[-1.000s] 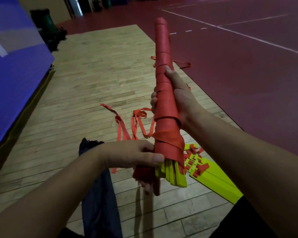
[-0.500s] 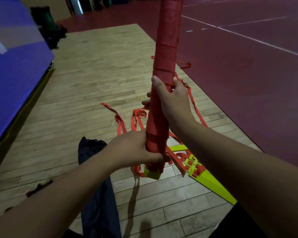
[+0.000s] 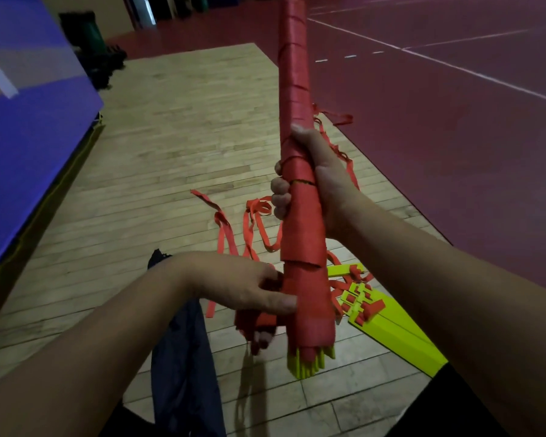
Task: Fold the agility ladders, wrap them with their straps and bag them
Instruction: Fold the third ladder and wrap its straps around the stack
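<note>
Agility ladder bundle (image 3: 300, 222), a stack of yellow-green plastic rungs, is up in the air dead centre, running from about 6 o'clock to 12 o'clock. It's covered nearly end to end in red webbing strap (image 3: 293, 89), with only the rung tips poking out at the bottom. The right hand (image 3: 319, 184) is clamped round the middle of it, fingers curled right around. The left hand (image 3: 249, 291) is down at the low end, thumb pressed on the wrap and fingers closed on what looks like the leftover strap tail.

So I'd say this one is basically wrapped and just needs the end tucked or tied off. Plenty left though: a second ladder (image 3: 394, 329) of yellow-green rungs lies on the wooden floor (image 3: 186, 137) at 4 o'clock, folded but with its red straps loose and trailing up past the centre. The dark blue fabric bag (image 3: 183, 357) is lying flat at 7 o'clock with nothing in it that I can see. A blue mat (image 3: 29, 121) is over at 9 o'clock.
</note>
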